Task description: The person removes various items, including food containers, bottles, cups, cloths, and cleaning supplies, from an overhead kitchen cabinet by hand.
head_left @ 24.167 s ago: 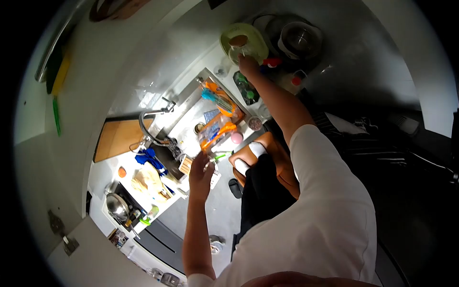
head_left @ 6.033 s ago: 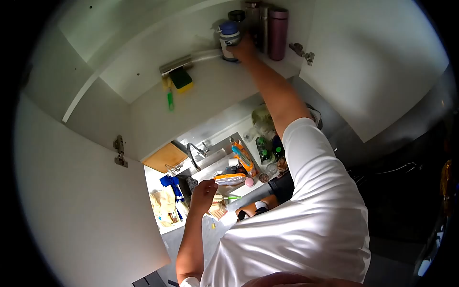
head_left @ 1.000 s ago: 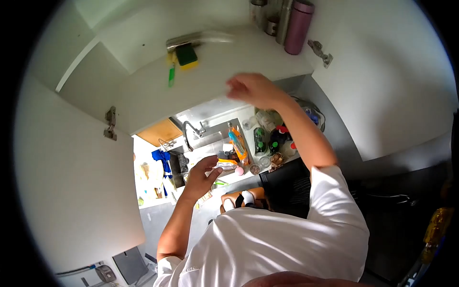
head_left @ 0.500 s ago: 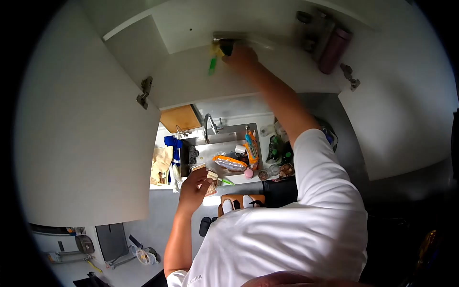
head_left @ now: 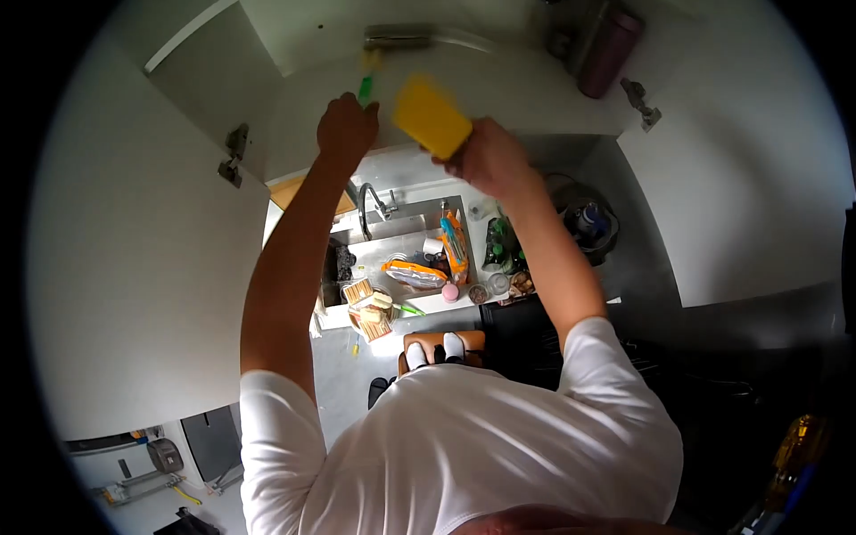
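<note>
Fingers of the left hand (head_left: 348, 129) sit at the lower end of a green handle (head_left: 366, 87), gripping or not I cannot tell; it points upward. Rightward, the blurred sponge (head_left: 432, 116) slants lengthwise up-left, its lower-right end clamped by the right hand's (head_left: 493, 159) partly hidden fingers.

The sink (head_left: 415, 227) is bright, and its metal shines. The shelf (head_left: 535, 102) above is dim and grey. The left hand (head_left: 348, 129) looks dark. A soft shadow lies on the right cupboard door (head_left: 744, 214). The far right is nearly black. The yellow sponge (head_left: 432, 116) is blurry. Black edges curve around, and straight things bend.
</note>
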`<state>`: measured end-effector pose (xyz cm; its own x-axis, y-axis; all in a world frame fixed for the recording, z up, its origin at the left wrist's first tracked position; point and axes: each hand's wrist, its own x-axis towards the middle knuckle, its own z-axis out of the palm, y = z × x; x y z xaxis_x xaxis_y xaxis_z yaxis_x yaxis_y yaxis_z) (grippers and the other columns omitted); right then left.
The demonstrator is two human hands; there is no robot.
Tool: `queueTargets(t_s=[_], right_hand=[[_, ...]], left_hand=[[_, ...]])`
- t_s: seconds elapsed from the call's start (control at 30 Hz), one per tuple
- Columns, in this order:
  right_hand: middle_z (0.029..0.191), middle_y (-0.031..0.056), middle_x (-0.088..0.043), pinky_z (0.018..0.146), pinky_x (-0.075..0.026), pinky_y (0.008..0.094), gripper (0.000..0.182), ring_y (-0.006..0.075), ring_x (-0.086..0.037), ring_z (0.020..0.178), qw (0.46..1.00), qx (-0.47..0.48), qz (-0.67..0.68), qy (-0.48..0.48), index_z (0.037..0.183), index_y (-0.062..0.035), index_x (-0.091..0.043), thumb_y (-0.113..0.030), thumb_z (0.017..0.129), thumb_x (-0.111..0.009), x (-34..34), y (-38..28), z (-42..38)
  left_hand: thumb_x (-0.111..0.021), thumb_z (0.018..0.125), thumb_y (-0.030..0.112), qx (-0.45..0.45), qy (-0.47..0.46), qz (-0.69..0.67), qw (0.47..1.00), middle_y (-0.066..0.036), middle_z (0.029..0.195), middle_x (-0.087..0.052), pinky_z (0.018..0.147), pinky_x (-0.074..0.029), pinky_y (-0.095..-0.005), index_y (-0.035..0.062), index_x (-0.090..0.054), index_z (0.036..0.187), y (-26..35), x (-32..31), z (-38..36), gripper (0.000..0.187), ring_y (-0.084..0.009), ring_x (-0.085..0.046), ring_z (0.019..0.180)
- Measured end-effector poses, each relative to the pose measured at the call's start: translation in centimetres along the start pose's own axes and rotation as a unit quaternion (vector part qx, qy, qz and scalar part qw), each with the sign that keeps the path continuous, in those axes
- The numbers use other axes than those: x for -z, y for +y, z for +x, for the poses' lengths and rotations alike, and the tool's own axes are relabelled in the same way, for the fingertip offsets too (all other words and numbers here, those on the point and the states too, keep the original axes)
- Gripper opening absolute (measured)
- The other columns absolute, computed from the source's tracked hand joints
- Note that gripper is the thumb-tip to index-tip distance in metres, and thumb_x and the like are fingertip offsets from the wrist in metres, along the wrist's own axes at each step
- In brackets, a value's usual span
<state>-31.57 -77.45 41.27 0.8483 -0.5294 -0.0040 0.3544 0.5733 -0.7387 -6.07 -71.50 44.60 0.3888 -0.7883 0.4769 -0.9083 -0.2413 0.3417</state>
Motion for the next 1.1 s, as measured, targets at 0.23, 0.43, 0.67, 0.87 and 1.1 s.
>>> queueTargets(t_s=[0.23,0.43,0.67,0.87,1.1], right_hand=[[0.109,0.0136,-0.070,0.066,-0.052,0.0338,0.042,0.0265,-0.070,0.089,0.990,-0.058,0.029,0.122,0.125,-0.0020,-0.058,-0.033,0.106,-0.037,5.0,8.2,-9.6],[0.104,0.0120,-0.070,0.066,-0.052,0.0319,0.044,0.0227,-0.069,0.083,0.981,-0.080,0.074,0.159,0.123,-0.0036,-0.059,-0.038,0.107,-0.036,7.7,11.2,-12.2],[0.093,0.0076,-0.071,0.066,-0.052,0.0343,0.041,0.0199,-0.064,0.072,0.968,-0.099,0.089,0.211,0.115,-0.0064,-0.062,-0.038,0.107,-0.039,11.5,16.1,-10.9],[0.098,0.0149,-0.068,0.064,-0.055,0.0375,0.037,0.0231,-0.068,0.081,0.917,-0.211,0.077,0.328,0.120,-0.0050,-0.060,-0.037,0.103,-0.053,14.4,23.7,-11.1],[0.086,0.0018,-0.064,0.057,-0.044,0.0275,0.032,0.0134,-0.056,0.066,0.858,-0.315,-0.007,0.405,0.111,-0.0158,-0.067,-0.045,0.099,-0.060,15.3,30.2,-9.7]], left_hand=[[-0.067,0.093,0.033,0.057,-0.144,0.146,0.977,-0.020,0.107,-0.075,0.086,-0.060,-0.0446,0.0019,-0.074,0.104,-0.6,-3.8,8.2,0.034,-0.0328,-0.074,0.102],[-0.061,0.096,0.020,-0.199,-0.290,0.366,0.862,-0.016,0.090,-0.077,0.073,-0.061,-0.0392,0.0008,-0.075,0.093,-4.5,-2.7,12.1,0.024,-0.0273,-0.076,0.082],[-0.051,0.107,0.027,0.084,-0.013,-0.301,0.950,-0.009,0.068,-0.067,0.058,-0.050,-0.0370,0.0016,-0.072,0.105,-3.5,0.6,-2.8,0.033,-0.0192,-0.065,0.062],[-0.057,0.105,0.033,0.119,-0.290,-0.183,0.932,-0.021,0.085,-0.071,0.075,-0.051,-0.0462,0.0025,-0.073,0.108,-4.3,-5.2,-27.2,0.034,-0.0405,-0.068,0.083],[-0.063,0.098,0.030,0.315,-0.515,-0.180,0.777,-0.009,0.059,-0.060,0.045,-0.045,-0.0372,-0.0001,-0.066,0.076,-11.8,-16.7,-35.8,0.038,-0.0200,-0.057,0.045]])
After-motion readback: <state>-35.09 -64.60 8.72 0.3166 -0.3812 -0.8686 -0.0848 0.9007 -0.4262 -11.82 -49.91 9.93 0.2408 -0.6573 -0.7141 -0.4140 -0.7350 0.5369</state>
